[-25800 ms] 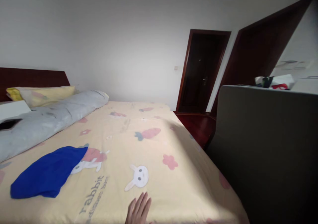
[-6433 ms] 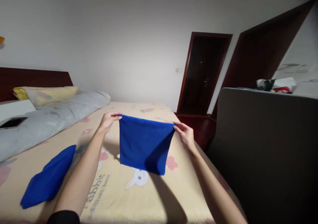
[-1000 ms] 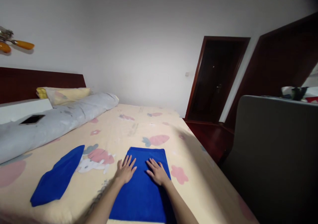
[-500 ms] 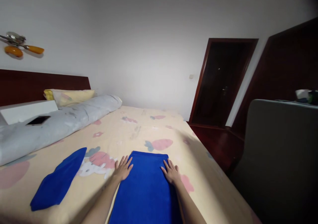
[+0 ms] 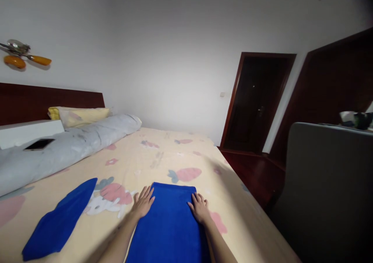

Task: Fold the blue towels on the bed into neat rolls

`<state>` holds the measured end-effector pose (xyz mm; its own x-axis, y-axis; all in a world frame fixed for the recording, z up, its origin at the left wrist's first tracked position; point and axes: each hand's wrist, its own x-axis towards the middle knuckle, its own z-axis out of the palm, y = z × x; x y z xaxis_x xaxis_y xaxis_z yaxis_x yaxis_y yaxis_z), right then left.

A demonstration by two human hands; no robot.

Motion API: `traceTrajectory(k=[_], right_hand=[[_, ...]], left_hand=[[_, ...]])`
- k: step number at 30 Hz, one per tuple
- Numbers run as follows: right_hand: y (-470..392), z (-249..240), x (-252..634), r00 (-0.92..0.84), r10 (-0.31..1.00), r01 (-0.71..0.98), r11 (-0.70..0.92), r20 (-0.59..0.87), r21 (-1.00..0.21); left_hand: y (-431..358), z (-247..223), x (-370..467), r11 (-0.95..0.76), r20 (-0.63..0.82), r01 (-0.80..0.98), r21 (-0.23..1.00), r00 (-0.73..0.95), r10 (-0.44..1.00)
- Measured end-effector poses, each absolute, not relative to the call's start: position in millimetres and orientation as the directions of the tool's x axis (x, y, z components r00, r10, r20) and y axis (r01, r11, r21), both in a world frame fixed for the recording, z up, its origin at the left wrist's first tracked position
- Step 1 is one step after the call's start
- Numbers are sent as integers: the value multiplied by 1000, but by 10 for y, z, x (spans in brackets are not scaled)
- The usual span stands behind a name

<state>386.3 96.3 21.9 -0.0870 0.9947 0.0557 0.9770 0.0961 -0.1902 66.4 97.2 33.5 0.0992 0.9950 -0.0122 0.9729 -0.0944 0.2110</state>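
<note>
A blue cloth (image 5: 170,224) lies flat as a long rectangle on the patterned bed sheet (image 5: 163,158), its near end cut off by the frame's bottom edge. My left hand (image 5: 143,202) rests on its left edge near the far corner, fingers spread. On the opposite edge lies my right hand (image 5: 199,207), its fingers somewhat apart and touching the cloth. Neither hand grips anything. A second blue cloth (image 5: 60,222), narrow and irregular in outline, lies to the left of my left forearm.
A rolled grey quilt (image 5: 84,138) runs along the left, with a phone (image 5: 40,144) on it. Behind are a white box (image 5: 32,132), a yellow pillow (image 5: 84,116) and the headboard (image 5: 52,100). A dark chair back (image 5: 329,185) stands at the right.
The view has shifted slightly, so the bed and cloths appear a little lower and further left. Both hands remain at the edges of the blue cloth; the right fingers look closer together.
</note>
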Motion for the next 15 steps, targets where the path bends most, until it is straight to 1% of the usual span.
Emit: traceTrajectory(k=[10, 15], right_hand=[[997, 309, 3880, -102, 990, 980, 117, 101, -162], [1072, 389, 3891, -98, 990, 984, 111, 98, -138]], left_hand=[[1032, 374, 674, -92, 41, 982, 168, 86, 995], [1143, 423, 734, -74, 38, 985, 156, 69, 997]])
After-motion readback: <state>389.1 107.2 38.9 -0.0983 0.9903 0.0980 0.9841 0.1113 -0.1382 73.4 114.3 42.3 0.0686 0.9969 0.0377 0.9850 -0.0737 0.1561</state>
